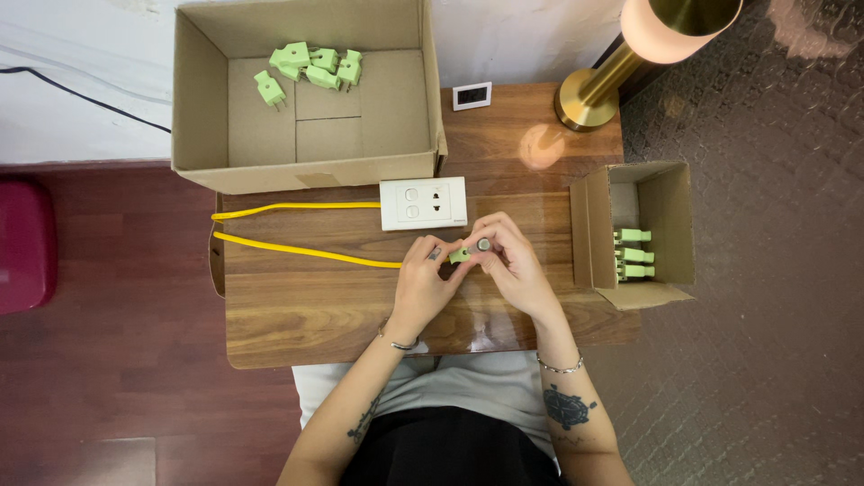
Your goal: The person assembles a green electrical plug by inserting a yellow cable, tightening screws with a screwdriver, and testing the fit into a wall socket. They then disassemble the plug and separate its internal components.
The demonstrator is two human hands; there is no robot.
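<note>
Far left: dark red floor, a maroon cushion-like thing (22,243) at the frame edge, a black cable (81,94) running along the white wall.

Big cardboard box (193,99), open top, matte corrugated, sits at the table's back-left. A loose heap of pale green plastic plugs (310,67) lies in its far corner.

Yellow cable (297,250), smooth and round, loops off the table's (315,315) left edge; one run ends at the white wall-socket plate (423,203), the other runs right, toward the hands. Table is glossy wood grain.

Left hand (421,283): grip pinched on the green plug (460,256), fingers closed at the cable end. Plug sits mid-table, just in front of the socket plate, squarely between both hands. Long axis roughly left-right, in line with the cable.

Right hand (515,265): grip pressed shut on a small tool with a round grey end (483,244), looks like a stubby screwdriver, tip hidden. It sits directly on the plug's right end, touching. Both hands equally near.

Right: small cardboard box (670,211) on its side with more green plugs (633,254) stacked inside. Back right: small white rectangular device (472,95), brass lamp (598,85).
</note>
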